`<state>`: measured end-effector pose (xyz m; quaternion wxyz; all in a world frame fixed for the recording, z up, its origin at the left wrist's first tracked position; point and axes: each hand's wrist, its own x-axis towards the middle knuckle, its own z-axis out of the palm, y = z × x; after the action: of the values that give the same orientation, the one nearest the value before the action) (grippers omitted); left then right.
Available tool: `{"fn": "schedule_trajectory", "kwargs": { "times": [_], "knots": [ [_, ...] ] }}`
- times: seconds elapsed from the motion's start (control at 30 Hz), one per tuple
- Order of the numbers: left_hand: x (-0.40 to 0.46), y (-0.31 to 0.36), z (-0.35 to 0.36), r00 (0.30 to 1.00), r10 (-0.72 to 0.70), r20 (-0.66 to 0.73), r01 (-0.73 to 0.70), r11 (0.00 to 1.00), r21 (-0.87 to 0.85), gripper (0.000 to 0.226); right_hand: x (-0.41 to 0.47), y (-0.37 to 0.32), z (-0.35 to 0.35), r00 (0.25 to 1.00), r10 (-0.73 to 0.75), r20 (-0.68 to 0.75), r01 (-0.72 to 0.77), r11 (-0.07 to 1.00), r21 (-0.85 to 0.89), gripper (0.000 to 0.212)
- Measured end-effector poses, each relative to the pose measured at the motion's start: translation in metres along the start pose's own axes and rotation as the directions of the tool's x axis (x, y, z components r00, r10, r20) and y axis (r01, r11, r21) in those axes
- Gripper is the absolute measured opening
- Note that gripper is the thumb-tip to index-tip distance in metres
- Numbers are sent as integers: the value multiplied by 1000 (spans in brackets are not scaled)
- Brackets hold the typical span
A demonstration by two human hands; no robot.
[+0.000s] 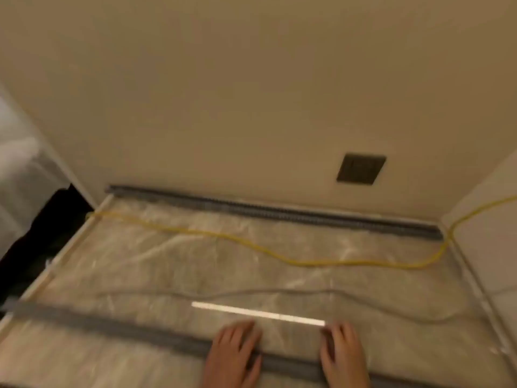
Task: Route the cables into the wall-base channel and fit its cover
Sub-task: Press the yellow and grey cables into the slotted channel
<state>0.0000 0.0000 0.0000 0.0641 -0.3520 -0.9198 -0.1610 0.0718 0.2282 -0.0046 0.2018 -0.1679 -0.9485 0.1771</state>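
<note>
A grey channel (279,212) runs along the foot of the beige wall, its top uncovered. A yellow cable (251,246) lies loose on the marble floor in front of it, from the left corner across and up the right side. Nearer me a thin grey cable (279,291) snakes over the floor. A long grey cover strip (126,327) lies across the foreground. My left hand (235,351) and my right hand (342,357) lie palm-down over it, a short way apart, fingers wrapped on the strip. The picture is blurred.
A dark wall socket plate (361,169) sits low on the wall at the right. A white panel (489,233) closes the right side. At the left a pale floor trim (70,253) borders a dark gap (42,233). A bright light reflection (257,313) streaks the floor.
</note>
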Motion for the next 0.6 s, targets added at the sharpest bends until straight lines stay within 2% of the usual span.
{"fn": "schedule_trajectory", "kwargs": {
  "times": [0.03, 0.07, 0.2, 0.4, 0.47, 0.6],
  "knots": [
    [8, 0, 0, 999, -17, 32, 19, 998, -66, 38, 9, 2, 2, 1000, 12, 29, -14, 999, 48, 7],
    [8, 3, -3, 998, -20, 65, 25, 996, -91, 40, 11, -2, -4, 996, 36, 78, -40, 998, 53, 16],
    [4, 4, -3, 992, -48, 121, 61, 993, -106, 39, 7, -1, -7, 978, 76, 194, -96, 991, 95, 17],
    [22, -2, -11, 997, -35, 63, 46, 981, -190, 35, 24, 2, -14, 962, 25, 271, -62, 990, 128, 13],
    [36, -5, -12, 998, -21, 55, 32, 979, -201, 36, 35, 6, -20, 967, -3, 255, -31, 991, 127, 14],
    [74, -14, -12, 995, 60, 78, -48, 987, -153, 39, 62, 20, -33, 967, -7, 253, -12, 997, 74, 34]
  ]
}}
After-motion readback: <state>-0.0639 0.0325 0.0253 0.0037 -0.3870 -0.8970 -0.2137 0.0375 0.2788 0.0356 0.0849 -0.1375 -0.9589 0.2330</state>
